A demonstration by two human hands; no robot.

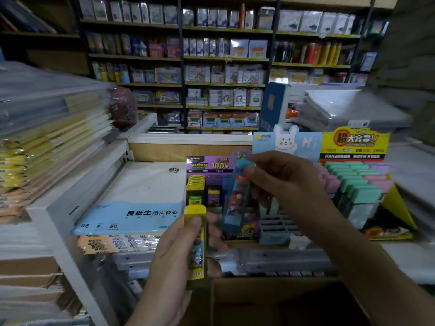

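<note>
My left hand [174, 252] grips a yellow pencil-lead case [196, 245], held upright with the thumb on its front. My right hand [280, 180] pinches a blue pencil-lead case [237, 196] near its top, tilted, just right of the yellow one. Both cases hang in front of a purple display box [207, 164] that holds several more yellow and purple cases in slots.
A blue-and-white pack of B5 loose-leaf paper [131, 217] lies to the left. A yellow display box of green and pink cases [357, 184] stands to the right. Wrapped paper stacks [47, 137] sit on the far left, a cardboard box [270, 302] below, and stocked shelves [223, 60] behind.
</note>
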